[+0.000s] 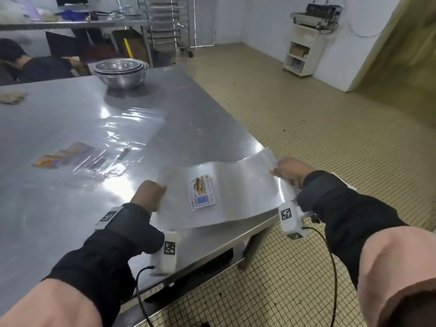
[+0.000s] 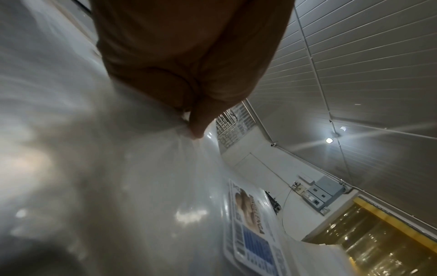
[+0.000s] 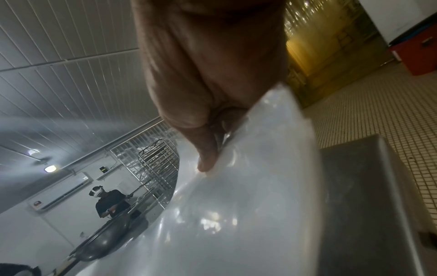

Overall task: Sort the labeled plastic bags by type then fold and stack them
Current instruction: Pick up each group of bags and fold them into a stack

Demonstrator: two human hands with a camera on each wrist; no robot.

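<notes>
A clear plastic bag with a white, blue and brown label is stretched just above the near right corner of the steel table. My left hand pinches its left edge; the left wrist view shows thumb and finger gathered on the film beside the label. My right hand pinches the bag's right edge, which hangs past the table; the right wrist view shows its fingers on the plastic. More clear bags with orange and purple labels lie spread on the table.
Nested steel bowls stand at the table's far edge, and a beige cloth lies far left. A person sits beyond the table. A rack trolley and a white cabinet stand on the tiled floor.
</notes>
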